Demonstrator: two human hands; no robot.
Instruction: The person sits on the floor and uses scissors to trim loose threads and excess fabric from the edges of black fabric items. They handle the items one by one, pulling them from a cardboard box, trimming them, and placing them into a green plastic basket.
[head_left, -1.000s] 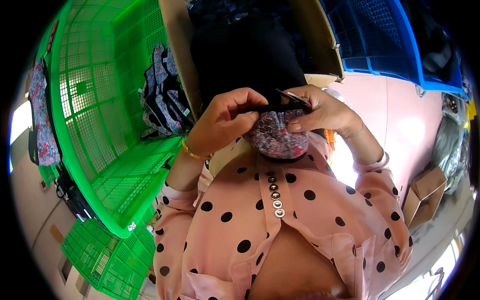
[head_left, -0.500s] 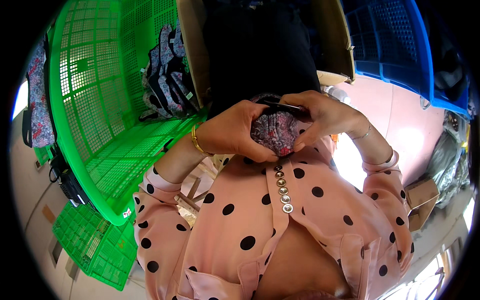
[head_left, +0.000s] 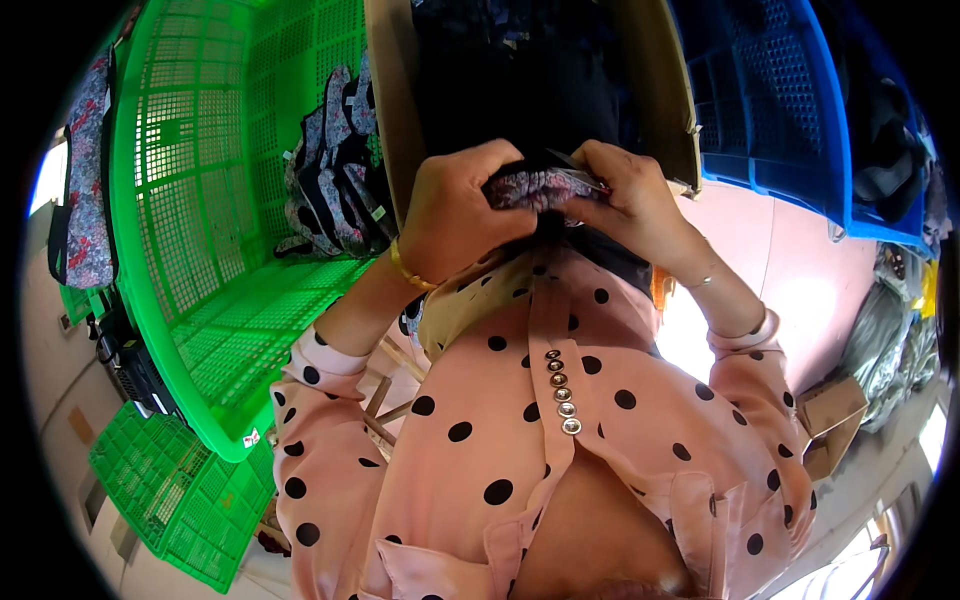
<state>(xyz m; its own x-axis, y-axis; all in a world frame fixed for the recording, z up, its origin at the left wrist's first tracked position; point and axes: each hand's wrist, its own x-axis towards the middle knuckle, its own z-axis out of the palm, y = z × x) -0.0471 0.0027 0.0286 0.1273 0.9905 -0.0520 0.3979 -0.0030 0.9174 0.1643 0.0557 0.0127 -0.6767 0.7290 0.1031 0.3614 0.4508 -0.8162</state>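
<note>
Between my two hands is a floral fabric piece with dark edging, bunched up and partly hidden by the fingers. My left hand closes on its left end, thumb in front. My right hand grips the right end, and a thin, pointed metal blade also sticks out from between its fingers. Most of that tool is covered, so its kind does not show. Both hands are held in front of my body, above my dark-clothed lap.
A tall green plastic crate on the left holds several floral pieces with black edging. Ahead stands an open cardboard box with dark contents. A blue crate is at the right, and a smaller green crate at lower left.
Both hands have moved up and away from my body with the fabric piece. The piece now looks flatter and narrower, with less of its floral face showing.
</note>
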